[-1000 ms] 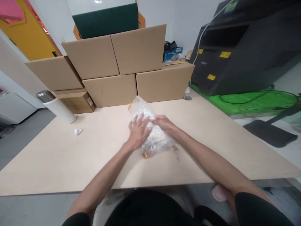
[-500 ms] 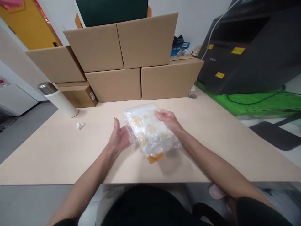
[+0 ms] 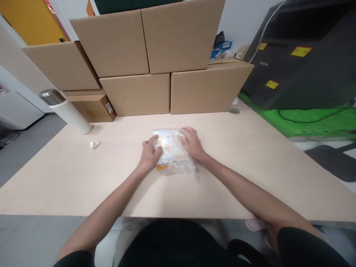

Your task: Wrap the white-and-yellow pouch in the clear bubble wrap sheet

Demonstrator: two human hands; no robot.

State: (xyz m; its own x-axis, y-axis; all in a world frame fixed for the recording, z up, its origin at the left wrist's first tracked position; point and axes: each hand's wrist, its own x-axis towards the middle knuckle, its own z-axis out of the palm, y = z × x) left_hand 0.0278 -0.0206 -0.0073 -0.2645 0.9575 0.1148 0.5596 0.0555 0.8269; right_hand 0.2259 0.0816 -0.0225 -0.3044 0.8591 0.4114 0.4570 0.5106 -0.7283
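Both hands grip a clear plastic bag (image 3: 175, 152) at the middle of the table. Inside it shows a flat whitish piece with pale yellow round patches, and an orange bit at its lower left corner. My left hand (image 3: 151, 151) closes on the left edge, thumb over the top. On the upper right edge lies my right hand (image 3: 191, 142), its thumb on the bag and its fingers curled round the side. Folds and glare on the plastic blur what the contents are.
Cardboard boxes (image 3: 136, 94) stand along the back of the pale table (image 3: 83, 178). At the left are a white bottle with a steel cap (image 3: 71, 115) and a crumpled white scrap (image 3: 94, 144). A large dark machine (image 3: 300, 78) stands at the right over green material (image 3: 300, 124).
The bag has come down toward the tabletop and turned straighter. My left hand, open beside it before, now grips its left edge. My right hand keeps hold. The view has tilted slightly.
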